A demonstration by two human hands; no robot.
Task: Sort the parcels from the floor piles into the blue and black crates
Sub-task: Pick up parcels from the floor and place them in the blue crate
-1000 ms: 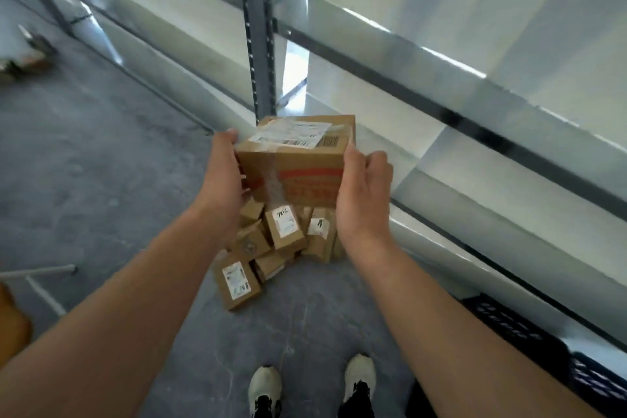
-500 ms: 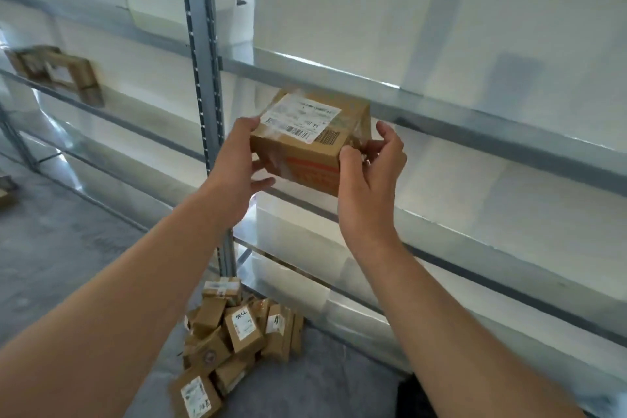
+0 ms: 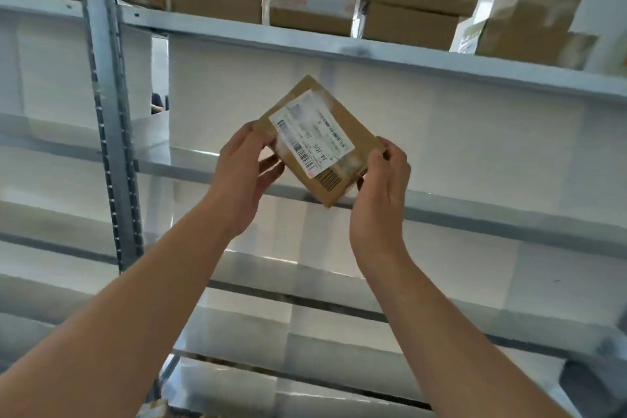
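I hold a brown cardboard parcel (image 3: 325,119) up in front of me at chest height, tilted so its white shipping label with barcodes faces me. My left hand (image 3: 242,176) grips its left corner from the side and below. My right hand (image 3: 381,193) pinches its right corner between thumb and fingers. Neither the floor pile nor the crates show clearly; only a scrap of brown parcel (image 3: 154,409) peeks in at the bottom edge.
A grey metal shelving rack (image 3: 339,47) fills the view, with a perforated upright post (image 3: 105,112) at left. Several cardboard boxes (image 3: 410,3) stand on the top shelf. The middle and lower shelves show bare metal.
The view has swung upward from the floor pile to the shelves. The parcel has been raised and turned so its label face tilts toward me, both hands still on it.
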